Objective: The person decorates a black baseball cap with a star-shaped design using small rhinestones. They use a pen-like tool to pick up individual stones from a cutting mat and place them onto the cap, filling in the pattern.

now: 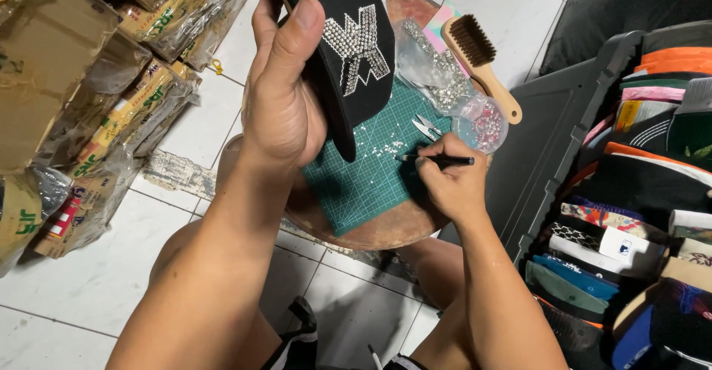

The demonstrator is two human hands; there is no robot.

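The right hand (454, 185) is closed in a writing grip on a thin black pick-up pen (437, 161), whose tip points left, away from the fingers, and touches down among loose rhinestones (382, 150) scattered on a green cutting mat (363, 185). The mat lies under and to the left of those fingers, on a round wooden stool top (393, 229) that shows beyond the mat's edges. The left hand (282, 96) is wrapped firmly around a black cap (348, 51), thumb pressed on the outer face and the other fingers hidden behind it; the cap is held upright above the mat's far left part, tilted toward the camera. Just right of the thumb, a rhinestone emblem (357, 47) of crossed letters covers the cap's front panel. A little past the right fingertips lies a pair of small metal tweezers (425, 127), and beyond that a round clear dish of pinkish stones (480, 124) with a clear plastic bag of stones (434, 70) behind it. Farther right of the bag rests a wooden brush (482, 62) with dark bristles. Well to the right of the right hand a grey bin holds stacked caps (630, 214); far left of the left hand, wrapped cardboard boxes (89, 96) sit on the white tile floor (74, 296).
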